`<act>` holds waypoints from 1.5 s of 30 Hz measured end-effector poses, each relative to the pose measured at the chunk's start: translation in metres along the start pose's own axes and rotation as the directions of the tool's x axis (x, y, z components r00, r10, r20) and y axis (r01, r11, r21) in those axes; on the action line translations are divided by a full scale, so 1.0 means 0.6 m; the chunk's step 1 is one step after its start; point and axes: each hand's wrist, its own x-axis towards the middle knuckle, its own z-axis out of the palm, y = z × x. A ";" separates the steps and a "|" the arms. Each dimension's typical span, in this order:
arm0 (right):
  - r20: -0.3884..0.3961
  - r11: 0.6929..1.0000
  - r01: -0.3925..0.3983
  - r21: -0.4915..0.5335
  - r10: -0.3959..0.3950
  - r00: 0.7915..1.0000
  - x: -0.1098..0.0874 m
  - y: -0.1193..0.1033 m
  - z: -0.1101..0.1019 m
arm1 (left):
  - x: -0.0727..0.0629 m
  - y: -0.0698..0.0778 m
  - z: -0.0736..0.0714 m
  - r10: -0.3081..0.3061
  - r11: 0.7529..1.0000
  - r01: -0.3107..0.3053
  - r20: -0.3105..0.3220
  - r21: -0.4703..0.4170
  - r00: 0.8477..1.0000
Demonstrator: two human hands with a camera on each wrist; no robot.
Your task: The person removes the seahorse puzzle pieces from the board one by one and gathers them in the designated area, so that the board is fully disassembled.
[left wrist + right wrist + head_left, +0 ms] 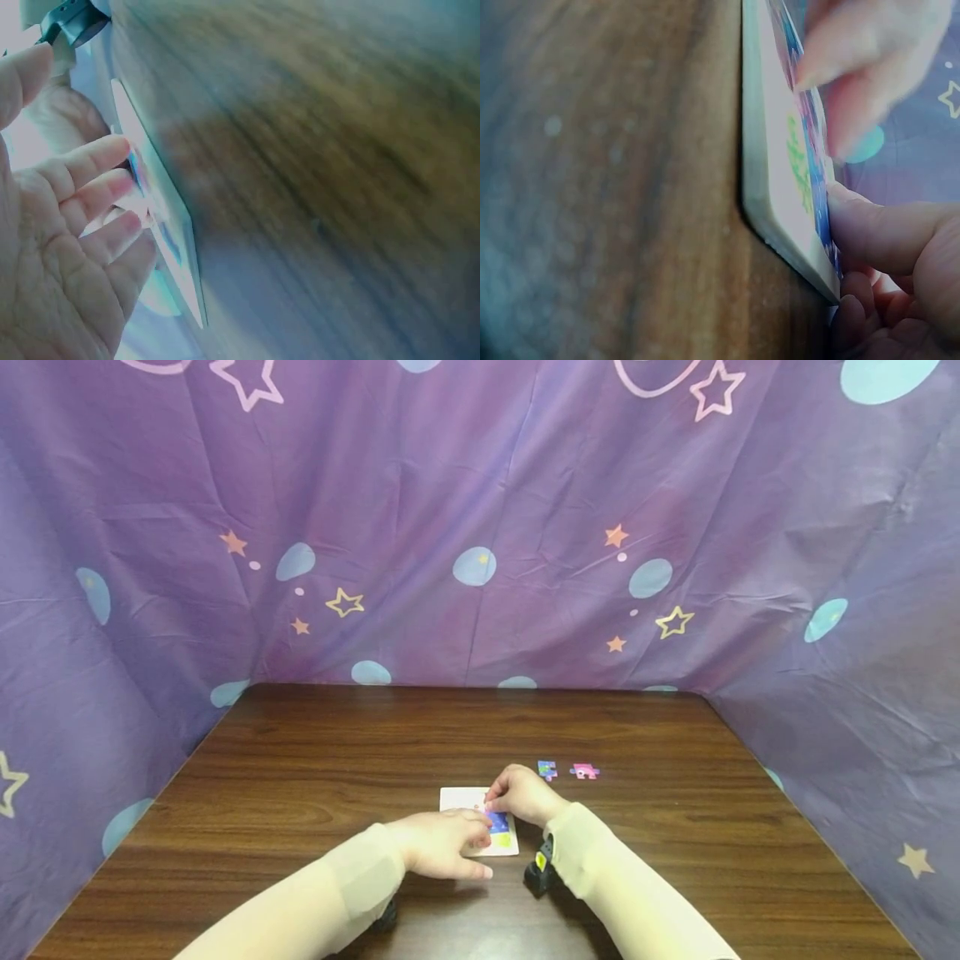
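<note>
A small white puzzle board (455,797) lies on the table with a blue and yellow printed area (498,823) on its right part. My left hand (442,843) reaches over the board's near left side, fingers fairly straight and thumb apart; in the left wrist view its fingertips (120,184) are right at the board's face. My right hand (525,795) comes in from the right, thumb and forefinger pinching a puzzle piece at the board's far part. The fingers mostly hide that piece. In the right wrist view the right thumb (877,232) presses at the blue printed edge.
Two loose puzzle pieces lie beyond my right hand: a blue-green one (547,769) and a pink one (585,771). The brown wooden table (337,735) runs back to a purple curtain (420,510) with stars. A black wrist camera (538,872) sits under my right wrist.
</note>
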 end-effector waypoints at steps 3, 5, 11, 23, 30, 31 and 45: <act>-0.002 1.000 -0.002 0.008 0.002 1.000 0.000 -0.001 0.001 | 0.002 0.002 0.004 0.006 1.000 -0.006 0.013 0.015 1.000; 0.001 1.000 -0.002 0.015 0.002 1.000 -0.001 -0.001 0.001 | 0.002 0.003 0.007 0.000 1.000 -0.001 0.035 0.023 0.999; 0.010 0.999 -0.010 0.031 0.010 1.000 -0.002 -0.004 0.000 | 0.003 0.004 0.011 -0.044 0.999 0.043 0.057 0.016 0.997; 0.059 0.998 -0.025 0.051 0.022 0.998 0.000 -0.010 -0.010 | 0.007 0.010 0.011 -0.049 0.997 0.047 0.035 0.054 0.998; 0.033 0.992 -0.089 0.085 0.086 0.996 -0.003 -0.015 -0.002 | 0.008 0.009 0.011 -0.050 0.998 0.048 0.034 0.044 0.998; 0.025 0.992 -0.093 0.083 0.091 0.995 -0.003 -0.015 0.000 | 0.008 0.009 0.011 -0.050 0.998 0.049 0.034 0.044 0.998; -0.055 0.998 -0.059 0.030 0.060 0.997 -0.010 -0.016 0.005 | 0.011 0.006 0.014 -0.046 0.998 0.045 0.032 0.036 0.998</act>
